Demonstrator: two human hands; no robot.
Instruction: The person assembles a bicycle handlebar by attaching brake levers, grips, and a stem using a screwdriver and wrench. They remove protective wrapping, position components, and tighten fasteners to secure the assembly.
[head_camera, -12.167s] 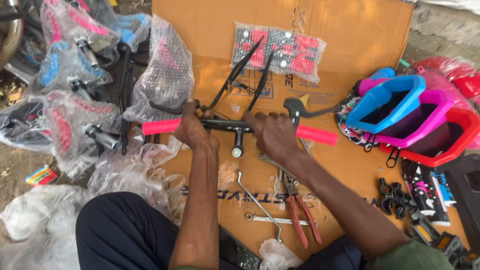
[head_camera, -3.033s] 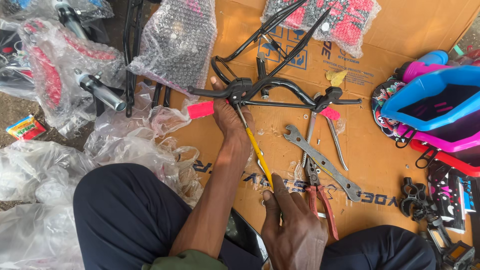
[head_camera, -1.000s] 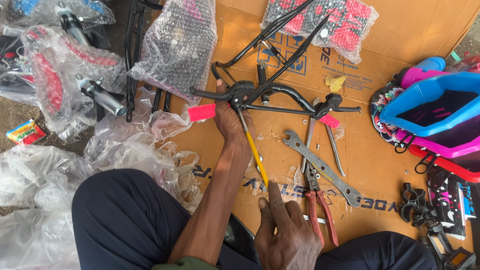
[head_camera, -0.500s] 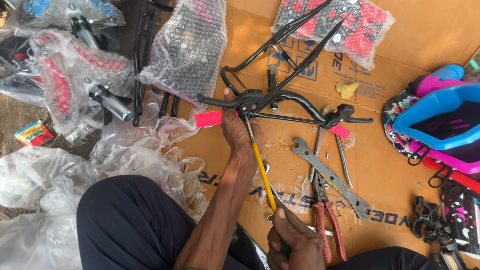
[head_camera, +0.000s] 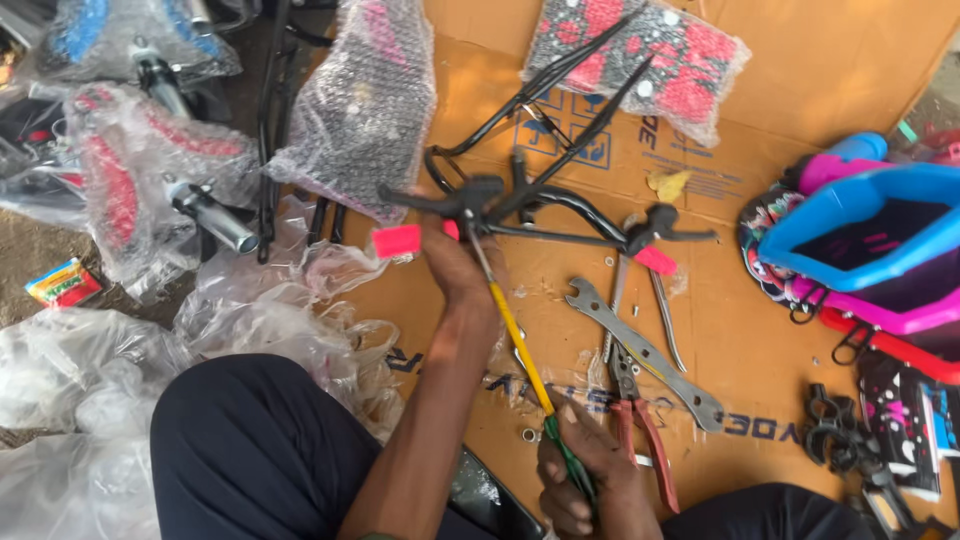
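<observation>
Handlebar (head_camera: 560, 205) black, pink grips, lies on cardboard sheet (head_camera: 760, 90). Left hand (head_camera: 450, 265) clamps bar beside left pink grip. Right hand (head_camera: 585, 480), below handlebar, closes on screwdriver (head_camera: 515, 335), tip at brake lever clamp. Spanner (head_camera: 645, 350) and red pliers (head_camera: 640, 430) below bar's right end.

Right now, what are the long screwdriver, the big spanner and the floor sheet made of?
The screwdriver in the right hand looks like a yellow-coated metal shaft with a shiny green plastic handle. The spanner looks like bare grey steel, dull and scuffed. The sheet is brown cardboard, matte with fold creases and printing. The handlebar that the left hand steadies seems black-painted metal, glossy.
</observation>
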